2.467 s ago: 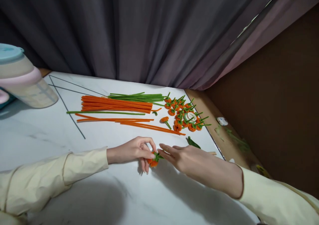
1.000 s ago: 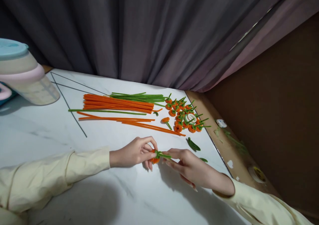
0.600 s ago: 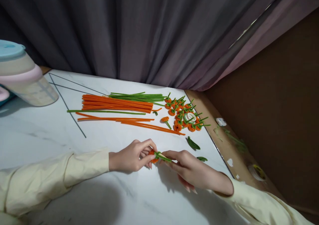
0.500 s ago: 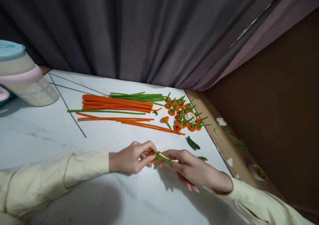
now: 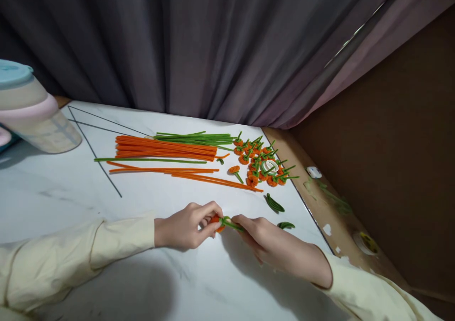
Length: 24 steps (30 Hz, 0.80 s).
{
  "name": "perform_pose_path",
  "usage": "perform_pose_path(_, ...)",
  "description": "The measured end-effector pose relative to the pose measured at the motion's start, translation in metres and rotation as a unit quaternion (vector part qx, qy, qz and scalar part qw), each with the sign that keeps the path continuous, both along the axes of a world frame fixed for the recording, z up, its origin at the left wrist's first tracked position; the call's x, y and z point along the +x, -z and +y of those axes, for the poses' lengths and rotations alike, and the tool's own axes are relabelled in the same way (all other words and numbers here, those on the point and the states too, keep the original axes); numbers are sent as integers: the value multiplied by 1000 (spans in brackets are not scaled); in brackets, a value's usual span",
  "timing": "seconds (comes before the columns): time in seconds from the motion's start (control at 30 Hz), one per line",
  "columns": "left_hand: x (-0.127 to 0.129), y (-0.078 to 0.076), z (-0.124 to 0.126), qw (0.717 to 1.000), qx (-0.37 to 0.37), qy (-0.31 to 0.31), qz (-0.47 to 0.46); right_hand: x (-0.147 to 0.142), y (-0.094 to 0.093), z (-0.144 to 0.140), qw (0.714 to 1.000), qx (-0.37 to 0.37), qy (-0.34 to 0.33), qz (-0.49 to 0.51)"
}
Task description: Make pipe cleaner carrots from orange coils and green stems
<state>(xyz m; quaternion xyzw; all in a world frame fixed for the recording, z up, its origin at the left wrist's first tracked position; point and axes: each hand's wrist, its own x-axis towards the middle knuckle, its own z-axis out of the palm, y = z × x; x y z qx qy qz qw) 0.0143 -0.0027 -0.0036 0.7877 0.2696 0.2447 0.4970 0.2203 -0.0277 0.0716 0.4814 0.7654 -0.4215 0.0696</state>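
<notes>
My left hand (image 5: 186, 226) pinches a small orange pipe-cleaner flower (image 5: 215, 219) just above the white marble table (image 5: 64, 197). My right hand (image 5: 270, 245) grips the flower's green stem (image 5: 232, 224) right beside it, fingers curled around the stem. The two hands almost touch. Farther back lie a bundle of straight orange pipe cleaners (image 5: 165, 148), green pipe cleaners (image 5: 194, 138) and a pile of finished orange flowers with green stems (image 5: 261, 164).
Two green leaf shapes (image 5: 274, 202) (image 5: 286, 225) lie to the right of my hands. A white tape roll (image 5: 272, 165) sits in the flower pile. A plastic jug (image 5: 31, 112) stands far left. A dark curtain hangs behind; the table's right edge meets a brown ledge (image 5: 334, 216).
My right hand has turned palm-down and closed more tightly round the green stem, drawing it nearer the orange head. My left hand keeps its pinch in about the same place.
</notes>
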Motion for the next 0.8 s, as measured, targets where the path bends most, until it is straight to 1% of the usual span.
perform_pose_path(0.03, 0, 1, -1, 999, 42, -1, 8, -1, 0, 0, 999, -30, 10, 3)
perform_pose_path(0.1, -1, 3, -2, 990, 140, -6, 23, -2, -2, 0, 993, -104, 58, 17)
perform_pose_path(0.2, -4, 7, -3, 962, 268, -5, 43, -4, -2, -1, 969, -188, 142, 72)
perform_pose_path(0.27, -5, 10, -3, 948, 314, 2, 55, -5, 0, -1, 948, -233, 177, 127)
perform_pose_path(0.33, -6, 12, -4, 943, 327, 8, 58, -6, 4, -1, 925, -269, 194, 186)
perform_pose_path(0.37, -5, 12, -4, 946, 320, 4, 55, -7, 6, -1, 915, -279, 200, 210)
perform_pose_path(0.4, -5, 11, -4, 952, 303, -6, 48, -7, 7, -2, 909, -283, 207, 227)
perform_pose_path(0.43, -4, 10, -3, 962, 268, -17, 39, -7, 9, -3, 907, -276, 214, 237)
perform_pose_path(0.47, -3, 8, -3, 976, 213, -28, 26, -7, 11, -3, 909, -260, 220, 239)
perform_pose_path(0.53, 0, 3, 0, 998, 47, -47, -14, -1, 13, -3, 925, -216, 213, 230)
perform_pose_path(0.57, 1, 1, 2, 997, -48, -48, -39, 3, 16, -2, 938, -186, 196, 217)
perform_pose_path(0.6, 2, 0, 5, 987, -139, -42, -65, 9, 18, -1, 953, -154, 168, 199)
perform_pose_path(0.63, 2, -2, 8, 971, -218, -31, -89, 16, 22, 1, 969, -112, 135, 173)
perform_pose_path(0.67, 2, -3, 11, 954, -280, -18, -108, 23, 27, 3, 984, -46, 107, 138)
perform_pose_path(0.7, 2, -4, 13, 937, -327, 0, -121, 29, 33, 6, 991, 39, 87, 100)
perform_pose_path(0.73, 2, -5, 16, 923, -361, 18, -130, 35, 39, 9, 987, 122, 84, 60)
perform_pose_path(0.77, 1, -5, 18, 912, -385, 35, -137, 39, 45, 11, 978, 190, 84, 33)
perform_pose_path(0.8, 1, -5, 19, 904, -400, 50, -141, 41, 51, 14, 967, 242, 74, 26)
